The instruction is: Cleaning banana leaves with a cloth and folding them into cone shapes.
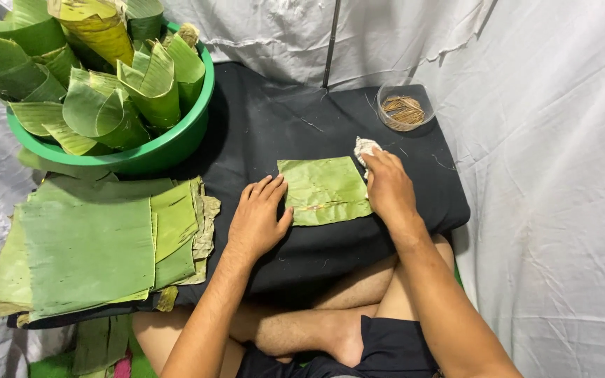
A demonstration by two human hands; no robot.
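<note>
Head view: left hand (pixel 259 218) flat, fingers spread, pinning flat green banana-leaf square (pixel 325 190) at its left edge. Right hand (pixel 387 187) clamps white cloth wad (pixel 364 148) at leaf's far-right corner. Best wipe away from pinning fingers, strokes light.

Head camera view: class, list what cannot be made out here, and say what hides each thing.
- White cloth wad: mostly covered by the right hand; the grip on it is unclear.
- Round green plastic basin: its inside is hidden by rolled green leaf cones; its left is cut by the frame edge.
- Small clear bowl: thin brown sticks inside, too small to count.
</note>
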